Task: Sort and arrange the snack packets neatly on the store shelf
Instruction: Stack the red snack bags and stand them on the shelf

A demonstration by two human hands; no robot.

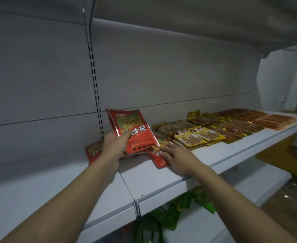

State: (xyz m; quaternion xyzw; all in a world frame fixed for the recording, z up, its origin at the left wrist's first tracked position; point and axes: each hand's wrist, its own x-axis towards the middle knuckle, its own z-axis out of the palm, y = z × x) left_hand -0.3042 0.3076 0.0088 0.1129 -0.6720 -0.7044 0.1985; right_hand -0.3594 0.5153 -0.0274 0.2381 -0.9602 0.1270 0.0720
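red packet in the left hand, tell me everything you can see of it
The red packet is glossy foil-like plastic with a silver edge, a green-and-brown food picture on top, white Chinese characters across the middle and black marks near the bottom. It stands tilted above the white shelf, pinched at its left edge by the left hand.

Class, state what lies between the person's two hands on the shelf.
In the head view: the raised red packets gripped by the left hand, and a flat red packet touched by the right hand.
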